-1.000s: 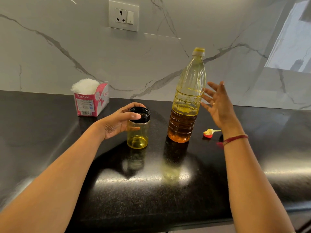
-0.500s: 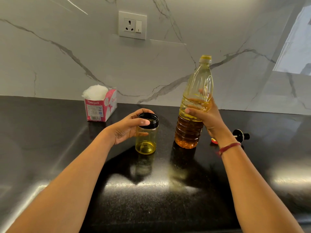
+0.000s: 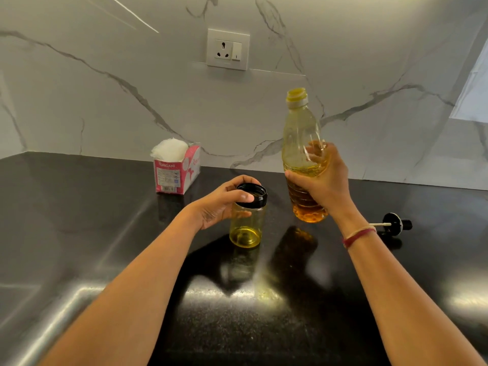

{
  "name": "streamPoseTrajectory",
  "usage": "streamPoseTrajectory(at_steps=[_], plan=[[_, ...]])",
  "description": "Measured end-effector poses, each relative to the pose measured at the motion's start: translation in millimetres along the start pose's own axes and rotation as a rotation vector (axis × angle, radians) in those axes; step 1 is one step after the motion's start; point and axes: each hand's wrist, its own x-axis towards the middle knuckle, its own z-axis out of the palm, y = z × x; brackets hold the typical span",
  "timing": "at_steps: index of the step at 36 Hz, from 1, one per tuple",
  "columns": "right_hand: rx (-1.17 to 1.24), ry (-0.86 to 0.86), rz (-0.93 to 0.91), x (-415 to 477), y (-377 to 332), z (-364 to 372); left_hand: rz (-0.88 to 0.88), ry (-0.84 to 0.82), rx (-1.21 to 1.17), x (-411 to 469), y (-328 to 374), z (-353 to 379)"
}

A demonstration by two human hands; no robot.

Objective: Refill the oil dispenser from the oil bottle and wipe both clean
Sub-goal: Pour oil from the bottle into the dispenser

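While our left hand point(image 3: 221, 207) grips the oil dispenser point(image 3: 248, 220), our right hand point(image 3: 322, 178) clasps the uncapped oil bottle point(image 3: 301, 138), raised off the counter point(image 3: 79, 233).

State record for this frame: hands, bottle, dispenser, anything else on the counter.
left hand: grips dispenser at its black collar
right hand: grips bottle mid-body
bottle: uncapped, near upright, seemingly just off the counter
dispenser: on counter, top open, shallow oil at bottom
pump top: lying on counter, right of bottle
tissue box: back left, near wall
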Motion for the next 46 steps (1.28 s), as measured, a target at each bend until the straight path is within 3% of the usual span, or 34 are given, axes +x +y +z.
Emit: streamPoseTrajectory(at_steps=[9,17,29,46], plan=[[-0.286,-0.038,-0.239,12,3,2,0.026,0.005,-0.011,-1,1,2],[-0.528,-0.115,-0.326,4,22,-14,0.02,0.006,-0.007,-2,1,2],[-0.602,-0.199,-0.393,2,25,-28,0.0,0.004,-0.009,-5,2,3],[-0.65,-0.186,-0.463,2,26,-29,0.002,0.023,-0.052,-6,1,0]])
